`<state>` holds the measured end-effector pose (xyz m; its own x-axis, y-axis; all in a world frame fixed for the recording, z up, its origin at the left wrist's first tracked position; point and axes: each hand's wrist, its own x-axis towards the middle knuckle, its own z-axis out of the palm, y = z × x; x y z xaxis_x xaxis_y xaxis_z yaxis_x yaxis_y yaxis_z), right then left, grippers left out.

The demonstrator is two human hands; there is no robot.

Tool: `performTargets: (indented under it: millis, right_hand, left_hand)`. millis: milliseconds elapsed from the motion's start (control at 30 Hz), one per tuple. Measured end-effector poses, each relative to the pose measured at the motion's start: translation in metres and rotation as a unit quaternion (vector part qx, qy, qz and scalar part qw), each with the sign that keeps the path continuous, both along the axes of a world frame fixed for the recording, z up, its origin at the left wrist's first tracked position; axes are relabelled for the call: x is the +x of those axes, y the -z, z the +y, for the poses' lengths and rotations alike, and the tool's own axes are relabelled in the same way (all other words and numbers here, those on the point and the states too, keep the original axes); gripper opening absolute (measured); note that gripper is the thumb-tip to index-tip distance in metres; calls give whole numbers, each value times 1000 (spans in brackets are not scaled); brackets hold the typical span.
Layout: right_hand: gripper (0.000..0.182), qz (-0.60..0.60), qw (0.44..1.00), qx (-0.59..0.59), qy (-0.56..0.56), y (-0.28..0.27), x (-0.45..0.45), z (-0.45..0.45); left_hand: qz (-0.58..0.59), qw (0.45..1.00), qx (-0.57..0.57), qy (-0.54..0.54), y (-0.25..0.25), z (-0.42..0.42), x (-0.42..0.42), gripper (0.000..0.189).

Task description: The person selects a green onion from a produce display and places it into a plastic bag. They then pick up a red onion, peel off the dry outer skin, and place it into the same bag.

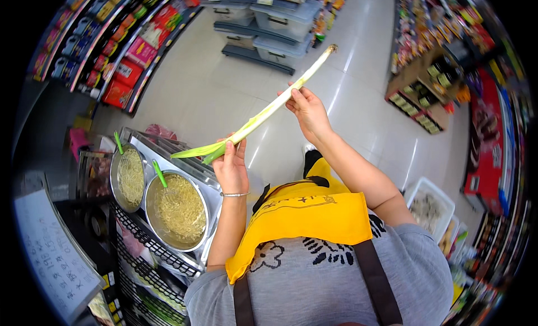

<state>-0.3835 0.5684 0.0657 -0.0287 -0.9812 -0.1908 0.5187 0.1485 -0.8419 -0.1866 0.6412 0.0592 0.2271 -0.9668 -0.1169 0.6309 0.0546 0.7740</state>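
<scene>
A long leek or large green onion [269,109] stretches diagonally in front of me, its root end up and to the right, its green leaves down and to the left. My right hand [309,111] grips the white stalk between thumb and fingers. Near the leafy end, my left hand [231,162] holds it with the thumb on top; a bangle is on that wrist. Left of my left hand stand two steel bowls of sprouts, the nearer bowl [204,200] and the farther bowl [112,181], each with green-handled tongs or a similar utensil in it.
Stocked shelves [138,74] rise at the upper left. Lidded plastic bins [281,21] are stacked ahead. Cartons with jars [420,90] stand on the right. A white tub [447,200] is beside my right elbow. A black mesh rack [155,242] and a handwritten board [54,250] are at the left.
</scene>
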Motion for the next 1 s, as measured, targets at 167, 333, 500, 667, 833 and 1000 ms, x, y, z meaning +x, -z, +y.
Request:
performTargets:
  millis: [167,333,500,667,833,1000]
  right_hand:
    - [32,32,992,-19,-119,14,2,-120]
    - [30,36,970,-18,-238,12,38,-192]
    - [37,14,949,-29,-314,16,86,-256]
    - [50,15,946,-20,-325,26,135,-344]
    - [56,85,951,-66,-291,1,191,-457]
    - [44,63,923,9,-379,-13,264,-518]
  left_hand:
    - [21,995,31,-89,6,-76,-6,15]
    - [38,980,45,-191,3,-116,7,16]
    - [49,962,5,-270,14,-169,34,18]
    - [48,950,-47,-306,22,-233,106,22]
    - [29,949,-63,-308,10,-294,195,22]
    - [20,947,-50,-317,5,-336,262,21]
